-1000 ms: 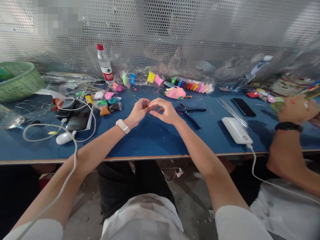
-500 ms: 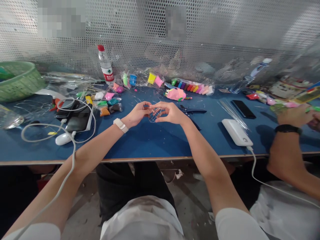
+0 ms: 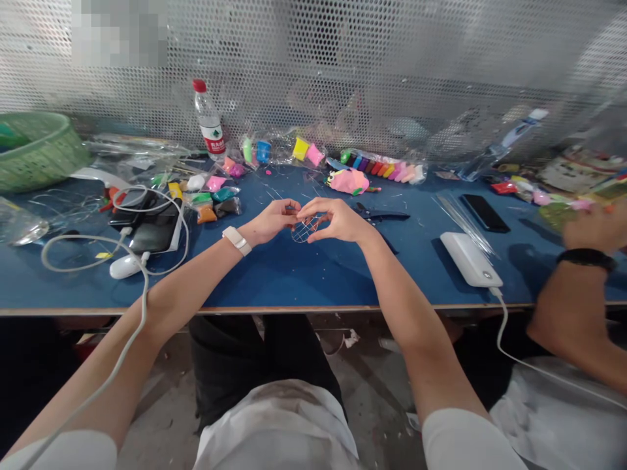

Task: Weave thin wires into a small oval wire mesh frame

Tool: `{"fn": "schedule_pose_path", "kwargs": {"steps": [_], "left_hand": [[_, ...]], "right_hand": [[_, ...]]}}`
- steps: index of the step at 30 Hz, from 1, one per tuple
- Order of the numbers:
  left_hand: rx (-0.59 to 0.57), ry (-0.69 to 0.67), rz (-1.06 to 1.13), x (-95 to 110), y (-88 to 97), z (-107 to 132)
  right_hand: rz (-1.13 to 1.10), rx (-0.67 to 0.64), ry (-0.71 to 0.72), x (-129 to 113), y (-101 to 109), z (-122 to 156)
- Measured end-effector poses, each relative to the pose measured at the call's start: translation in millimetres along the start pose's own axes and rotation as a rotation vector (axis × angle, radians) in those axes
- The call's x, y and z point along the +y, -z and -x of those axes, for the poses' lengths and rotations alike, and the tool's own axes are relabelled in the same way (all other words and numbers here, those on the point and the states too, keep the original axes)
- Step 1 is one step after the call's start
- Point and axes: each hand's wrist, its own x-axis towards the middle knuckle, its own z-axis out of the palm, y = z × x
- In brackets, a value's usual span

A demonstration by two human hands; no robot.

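My left hand (image 3: pixel 272 220) and my right hand (image 3: pixel 334 219) meet over the middle of the blue table (image 3: pixel 304 274). Both pinch a small round wire mesh piece (image 3: pixel 304 229) held between their fingertips, just above the tabletop. A white watch is on my left wrist. Black pliers (image 3: pixel 377 216) lie just right of my right hand. A pink clay figure (image 3: pixel 347 181) sits behind the hands.
Small bags of coloured clay (image 3: pixel 215 196), a water bottle (image 3: pixel 208 121), a green basket (image 3: pixel 34 149), phones and a white cable (image 3: pixel 147 225) crowd the left. A white power bank (image 3: pixel 469 259) and black phone (image 3: pixel 482 212) lie right. Another person's arm (image 3: pixel 578 287) works at far right.
My hands have stayed together in the middle; the wire mesh piece has turned into plainer view between my fingers. The other person's hand at right has shifted a little.
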Motion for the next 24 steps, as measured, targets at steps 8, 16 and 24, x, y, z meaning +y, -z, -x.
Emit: {"fn": "schedule_pose_path", "kwargs": {"steps": [8,16,24], "left_hand": [[0.172,-0.234,-0.303,-3,-0.4,-4],[0.379,-0.404,-0.728,5,-4.9,4],[0.443,-0.4,-0.839,13,-12.3,8]], "right_hand": [[0.032,0.095,0.026,9,-9,-3],[0.3,0.38,0.089,10,-29,-11],[0.37,0.368,0.069,16,-31,-14]]}}
